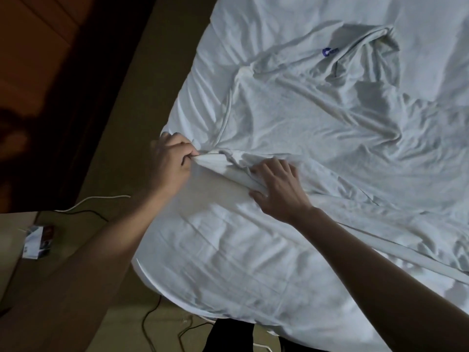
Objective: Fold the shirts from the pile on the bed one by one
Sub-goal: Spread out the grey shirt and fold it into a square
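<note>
— At nine o'clock?
— Left hand [175,161] pinches the shirt [291,110] edge; right hand [276,189] presses it, fingers spread.
— Handling?
— Likely limp, light; it sprawls toward one o'clock on the bed [215,250]. Take corners.

dim room; bed sheet [253,250] brightest, softly lit; left of frame near black; soft creases shadowed; slight overall blur; wide-angle bending at edges.

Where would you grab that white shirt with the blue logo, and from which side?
Probably the shirt's bunched near edge, approached from the bed's left corner: the left hand pinches it there, the right hand rests beside, and the rest trails away crumpled.
</note>
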Available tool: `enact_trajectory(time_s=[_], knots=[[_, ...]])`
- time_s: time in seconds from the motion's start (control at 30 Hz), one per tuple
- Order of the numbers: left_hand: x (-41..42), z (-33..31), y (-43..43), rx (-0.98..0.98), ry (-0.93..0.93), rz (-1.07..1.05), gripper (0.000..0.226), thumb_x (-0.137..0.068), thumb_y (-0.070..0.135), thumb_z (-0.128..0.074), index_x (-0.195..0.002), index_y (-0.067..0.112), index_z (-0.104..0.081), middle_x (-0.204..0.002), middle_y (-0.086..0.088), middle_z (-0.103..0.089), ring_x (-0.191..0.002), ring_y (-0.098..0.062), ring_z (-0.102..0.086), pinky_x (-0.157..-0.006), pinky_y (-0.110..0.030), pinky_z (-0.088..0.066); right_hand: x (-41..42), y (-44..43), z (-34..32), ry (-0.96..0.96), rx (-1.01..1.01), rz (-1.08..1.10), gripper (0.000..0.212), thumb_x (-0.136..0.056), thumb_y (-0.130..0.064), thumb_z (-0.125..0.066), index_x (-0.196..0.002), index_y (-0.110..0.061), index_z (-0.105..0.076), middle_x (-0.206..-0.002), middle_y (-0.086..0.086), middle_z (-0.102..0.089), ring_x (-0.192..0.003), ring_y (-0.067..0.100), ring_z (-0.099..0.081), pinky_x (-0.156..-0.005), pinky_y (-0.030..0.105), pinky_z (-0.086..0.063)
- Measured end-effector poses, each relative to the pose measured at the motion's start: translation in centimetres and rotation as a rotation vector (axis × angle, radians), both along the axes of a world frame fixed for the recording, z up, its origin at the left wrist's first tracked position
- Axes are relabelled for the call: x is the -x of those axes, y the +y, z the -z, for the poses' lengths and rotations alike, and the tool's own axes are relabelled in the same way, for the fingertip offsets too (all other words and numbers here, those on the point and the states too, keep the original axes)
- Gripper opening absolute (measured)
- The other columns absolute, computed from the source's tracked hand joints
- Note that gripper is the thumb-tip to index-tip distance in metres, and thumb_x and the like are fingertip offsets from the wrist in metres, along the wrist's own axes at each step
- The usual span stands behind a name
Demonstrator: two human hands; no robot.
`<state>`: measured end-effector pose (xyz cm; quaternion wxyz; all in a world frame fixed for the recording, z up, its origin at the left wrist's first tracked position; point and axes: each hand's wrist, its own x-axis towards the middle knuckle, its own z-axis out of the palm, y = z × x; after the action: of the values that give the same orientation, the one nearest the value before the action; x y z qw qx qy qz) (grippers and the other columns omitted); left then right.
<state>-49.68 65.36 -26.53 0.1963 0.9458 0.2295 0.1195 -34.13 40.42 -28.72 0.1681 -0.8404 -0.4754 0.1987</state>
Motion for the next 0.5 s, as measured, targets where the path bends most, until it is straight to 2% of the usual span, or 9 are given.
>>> enact_trajectory(time_s=[0.03,0.1,0.2,0.3,0.4,0.43,0.5], knots=[[0.0,0.0,0.0,-0.065,-0.032,0.048,0.029,-0.075,-0.009,-0.06,-0.08,0.016,-0.075,-0.088,0.001,-0.067,-0.083,-0.028,-0.055,-0.069,-0.04,-0.043,0.0,-0.1,0.1,-0.001,-0.007,0.012,0.057,-0.079,-0.044,-0.073,-0.13,-0.022,-0.057,-0.123,0.001,-0.052,-0.112,0.029,-0.049,-0.1,0.047,-0.038],[0.2,0.8,-0.4,-0.087,0.022,0.055,0.03,-0.076,-0.009,-0.062,-0.081,0.017,-0.075,-0.089,0.001,-0.067,-0.083,-0.03,-0.055,-0.07,-0.04,-0.039,0.2,-0.2,0.2,-0.003,-0.011,0.015,0.054,-0.08,-0.043,-0.072,-0.128,-0.021,-0.058,-0.121,0.001,-0.051,-0.11,0.028,-0.049,-0.101,0.047,-0.039],[1.0,2.3,-1.1,0.035,0.171,-0.135,0.04,-0.073,-0.012,-0.063,-0.089,0.022,-0.075,-0.095,0.0,-0.068,-0.094,-0.034,-0.057,-0.077,-0.039,-0.035,0.1,-0.4,0.1,0.001,-0.015,0.013,0.053,-0.084,-0.051,-0.068,-0.127,-0.022,-0.059,-0.122,-0.001,-0.052,-0.112,0.027,-0.049,-0.103,0.047,-0.039],[0.8,1.7,-2.0,0.152,0.118,-0.253,0.048,-0.072,-0.011,-0.053,-0.102,0.022,-0.071,-0.107,0.003,-0.068,-0.103,-0.028,-0.054,-0.083,-0.04,-0.04,-0.5,-0.6,-0.1,0.03,-0.072,0.082,0.051,-0.089,-0.058,-0.063,-0.128,-0.025,-0.06,-0.128,-0.003,-0.053,-0.12,0.023,-0.049,-0.104,0.043,-0.038],[-0.4,1.1,-3.5,0.29,0.024,-0.25,0.03,-0.087,0.008,-0.055,-0.112,0.021,-0.066,-0.107,0.003,-0.066,-0.103,-0.023,-0.054,-0.089,-0.045,-0.046,-1.3,-0.7,0.1,-0.024,-0.122,0.213,0.044,-0.095,-0.051,-0.063,-0.13,-0.025,-0.06,-0.133,-0.001,-0.054,-0.122,0.023,-0.048,-0.101,0.043,-0.039],[-1.0,1.2,-3.9,0.344,0.04,-0.248,0.023,-0.094,0.019,-0.058,-0.116,0.022,-0.065,-0.108,0.005,-0.064,-0.104,-0.019,-0.053,-0.092,-0.045,-0.044,-1.6,-0.6,0.3,-0.054,-0.115,0.269,0.042,-0.097,-0.046,-0.062,-0.132,-0.023,-0.059,-0.135,0.001,-0.053,-0.123,0.025,-0.047,-0.102,0.045,-0.039],[-2.5,1.8,-4.4,0.428,0.135,-0.262,0.024,-0.099,0.042,-0.06,-0.116,0.025,-0.064,-0.108,0.008,-0.06,-0.106,-0.014,-0.048,-0.095,-0.04,-0.035,-2.3,-0.5,0.9,-0.081,-0.062,0.374,0.041,-0.098,-0.038,-0.06,-0.134,-0.019,-0.058,-0.136,0.006,-0.053,-0.125,0.031,-0.046,-0.105,0.05,-0.037]])
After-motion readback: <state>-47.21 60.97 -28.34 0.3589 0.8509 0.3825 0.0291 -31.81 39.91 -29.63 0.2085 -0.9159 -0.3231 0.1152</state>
